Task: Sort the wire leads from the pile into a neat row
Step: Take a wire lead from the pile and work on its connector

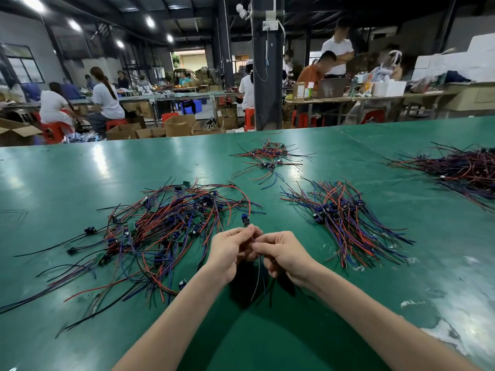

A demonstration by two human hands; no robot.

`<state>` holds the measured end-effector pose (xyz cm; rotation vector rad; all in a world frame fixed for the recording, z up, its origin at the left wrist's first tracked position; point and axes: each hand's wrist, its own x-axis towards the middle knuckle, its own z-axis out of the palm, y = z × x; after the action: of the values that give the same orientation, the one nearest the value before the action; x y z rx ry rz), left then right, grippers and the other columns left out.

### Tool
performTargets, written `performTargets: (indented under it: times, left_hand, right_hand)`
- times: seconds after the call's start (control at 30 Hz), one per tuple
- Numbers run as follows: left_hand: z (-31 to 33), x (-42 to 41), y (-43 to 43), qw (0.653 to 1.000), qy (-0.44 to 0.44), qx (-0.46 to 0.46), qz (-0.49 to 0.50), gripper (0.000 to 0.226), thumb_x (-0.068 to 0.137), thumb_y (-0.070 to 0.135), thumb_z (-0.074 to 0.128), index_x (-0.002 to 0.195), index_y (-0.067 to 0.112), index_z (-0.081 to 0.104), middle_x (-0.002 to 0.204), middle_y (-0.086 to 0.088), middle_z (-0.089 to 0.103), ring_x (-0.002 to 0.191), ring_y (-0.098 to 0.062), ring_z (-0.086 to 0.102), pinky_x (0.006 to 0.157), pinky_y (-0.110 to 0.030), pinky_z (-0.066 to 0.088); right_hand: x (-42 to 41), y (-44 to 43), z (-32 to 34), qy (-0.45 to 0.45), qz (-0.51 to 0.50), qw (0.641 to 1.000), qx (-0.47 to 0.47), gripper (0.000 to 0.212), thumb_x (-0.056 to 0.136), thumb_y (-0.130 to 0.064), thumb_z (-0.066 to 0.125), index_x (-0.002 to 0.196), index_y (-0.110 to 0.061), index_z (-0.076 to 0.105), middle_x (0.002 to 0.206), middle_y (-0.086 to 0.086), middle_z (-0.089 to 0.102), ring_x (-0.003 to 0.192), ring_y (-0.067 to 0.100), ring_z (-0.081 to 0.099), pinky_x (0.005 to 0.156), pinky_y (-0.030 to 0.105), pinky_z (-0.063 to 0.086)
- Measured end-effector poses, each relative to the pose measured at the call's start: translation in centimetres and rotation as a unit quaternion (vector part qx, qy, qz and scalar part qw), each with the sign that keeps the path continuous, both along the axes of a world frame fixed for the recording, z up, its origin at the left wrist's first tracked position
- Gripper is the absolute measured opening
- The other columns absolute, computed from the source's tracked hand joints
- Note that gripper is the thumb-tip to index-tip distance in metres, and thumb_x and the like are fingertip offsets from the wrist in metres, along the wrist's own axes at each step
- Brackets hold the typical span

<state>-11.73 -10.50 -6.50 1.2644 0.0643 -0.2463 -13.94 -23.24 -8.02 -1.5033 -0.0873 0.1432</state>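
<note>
You hold one wire lead (pixel 256 279) between both hands, just above the surface (pixel 80 170) and straight in front of you. Your left hand (pixel 233 247) pinches it near the far end, where a small blue part sticks out just past the fingertips. Your right hand (pixel 281 253) pinches the same wires a little nearer to you. Both grips are narrow and closed on the lead, and the hands almost touch. The loose tails hang down from the right grip toward you.

So the lead's long axis runs away from you: blue part far, tails near.

The tangled pile (pixel 166 231) lies to your left, just beside the left hand. The sorted row (pixel 345 218) lies to your right, nearer the right hand but apart from it. In that row the blue parts sit in a band toward the far side. The long tails fan toward you and slightly rightward.

My judgement is that the move turns on this match. Your lead already points nearly the way the row's leads do, so it needs a carry to the right, not a turn. The right hand is the better one to lay it down at the row's near-left edge.

Two more heaps of leads, one far ahead (pixel 270 156) and one far right (pixel 460 170), lie well apart from your hands.
</note>
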Motion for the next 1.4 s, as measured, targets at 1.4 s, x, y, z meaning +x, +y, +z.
performTargets:
  times: [1.4]
  left_hand:
    - [0.3, 1.2, 1.2, 0.993, -0.002, -0.095, 0.07, 0.011, 0.09, 0.008, 0.06, 0.084, 0.001, 0.067, 0.068, -0.005, 0.072, 0.061, -0.011, 0.067, 0.056, -0.018, 0.054]
  right_hand:
    - [-1.4, -0.8, 1.8, 0.018, 0.179, 0.976, -0.121, 0.016, 0.095, -0.022, 0.056, 0.087, -0.009, 0.058, 0.079, 0.013, 0.072, 0.039, 0.018, 0.045, 0.034, 0.019, 0.038]
